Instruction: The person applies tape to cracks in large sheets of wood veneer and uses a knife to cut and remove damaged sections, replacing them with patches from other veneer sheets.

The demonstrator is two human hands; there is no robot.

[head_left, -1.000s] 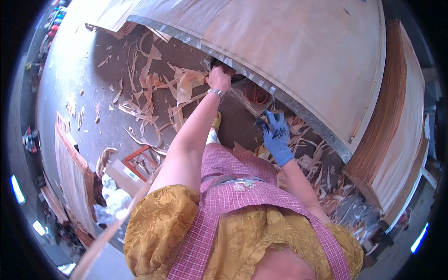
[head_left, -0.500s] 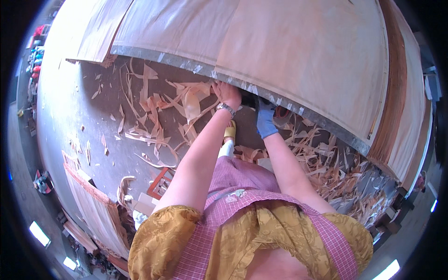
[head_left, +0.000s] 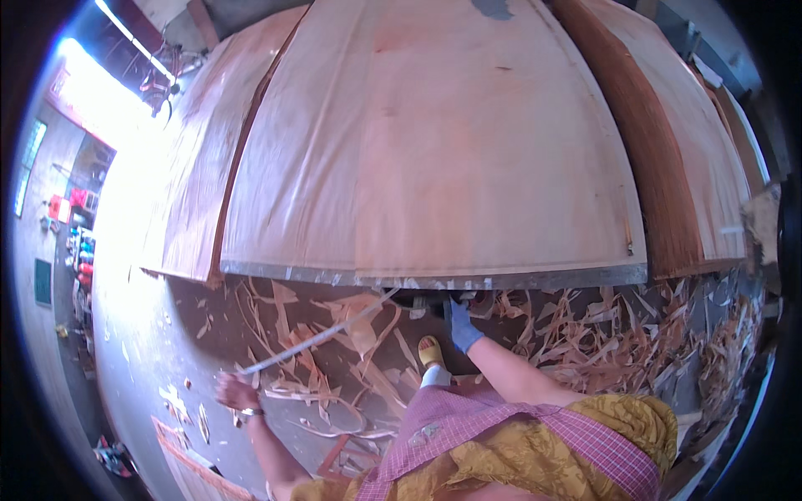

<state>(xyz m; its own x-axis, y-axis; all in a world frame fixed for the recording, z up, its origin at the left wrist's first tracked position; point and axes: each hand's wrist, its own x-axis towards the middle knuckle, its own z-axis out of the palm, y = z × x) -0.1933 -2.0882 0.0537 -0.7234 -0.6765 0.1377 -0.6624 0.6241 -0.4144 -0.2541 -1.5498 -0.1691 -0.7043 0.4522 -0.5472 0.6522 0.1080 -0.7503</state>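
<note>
No packages, labels, signs or screens show — only bare wood.

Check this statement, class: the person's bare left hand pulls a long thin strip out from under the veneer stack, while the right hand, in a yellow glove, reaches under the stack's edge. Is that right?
One detail is wrong. The head view shows the glove on the right hand is blue, not yellow; the yellow thing nearby is a sandal. The bare left hand does hold the long thin strip from under the veneer stack.

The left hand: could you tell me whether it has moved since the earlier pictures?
Yes. The left hand has swung left and back from the sheet stack's edge, pulling a long thin strip.
</note>
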